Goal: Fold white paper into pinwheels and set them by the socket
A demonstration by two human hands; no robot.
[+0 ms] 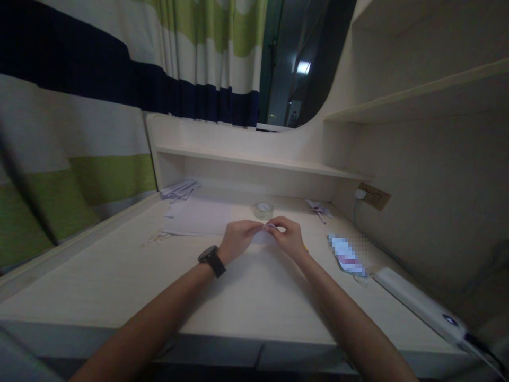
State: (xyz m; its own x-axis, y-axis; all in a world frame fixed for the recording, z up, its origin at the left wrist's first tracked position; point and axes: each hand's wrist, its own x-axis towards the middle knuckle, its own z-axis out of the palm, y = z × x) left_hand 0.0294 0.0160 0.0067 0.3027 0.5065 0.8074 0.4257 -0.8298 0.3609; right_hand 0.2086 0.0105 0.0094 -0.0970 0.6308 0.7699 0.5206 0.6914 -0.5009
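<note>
The scene is dim and slightly soft, with a greenish cast. A small lamp (303, 67) glows beyond the worktop's (119, 276) far edge. Straight lines bow toward the corners, and a pixelated patch (347, 254) sits near the right edge.

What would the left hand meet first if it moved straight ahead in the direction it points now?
Probably the small paper piece that the left hand already pinches, then the right hand just beyond; depth is unclear.

A small pale folded paper (267, 232) sits pinched low over the desk.
</note>
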